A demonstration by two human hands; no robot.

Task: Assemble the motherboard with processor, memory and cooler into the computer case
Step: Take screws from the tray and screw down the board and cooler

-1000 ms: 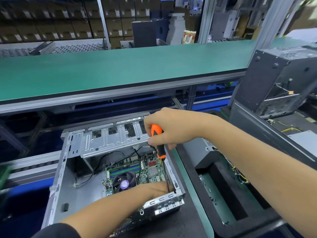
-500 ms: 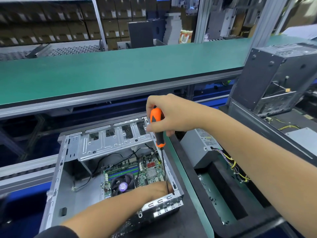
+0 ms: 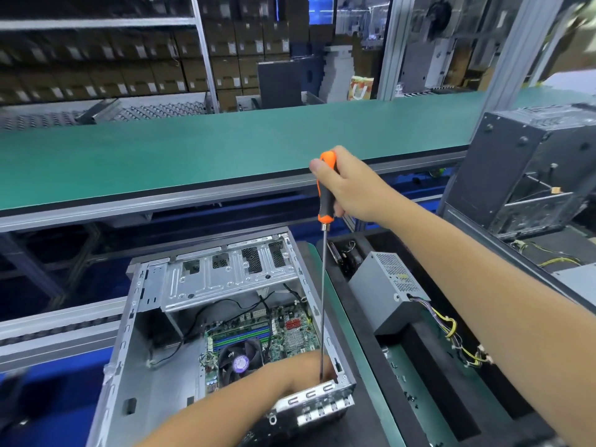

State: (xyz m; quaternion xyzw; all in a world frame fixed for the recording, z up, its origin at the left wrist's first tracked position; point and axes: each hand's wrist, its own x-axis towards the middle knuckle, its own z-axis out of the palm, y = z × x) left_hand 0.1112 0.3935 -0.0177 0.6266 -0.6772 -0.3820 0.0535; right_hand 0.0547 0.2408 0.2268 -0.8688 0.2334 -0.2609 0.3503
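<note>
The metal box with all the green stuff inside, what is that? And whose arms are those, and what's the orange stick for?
The camera sits on a person's head, so you see their own two arms reaching forward. The metal box is an open computer case. Inside lies the green motherboard, the computer's main board, with a round cooler fan on it. The right hand grips an orange and black screwdriver; its long thin shaft points down into the case's corner. The left hand reaches inside near the tip; its fingers are hidden. Beside the case, on the right, sits a grey power supply with coloured wires. Behind runs a long green belt.
</note>
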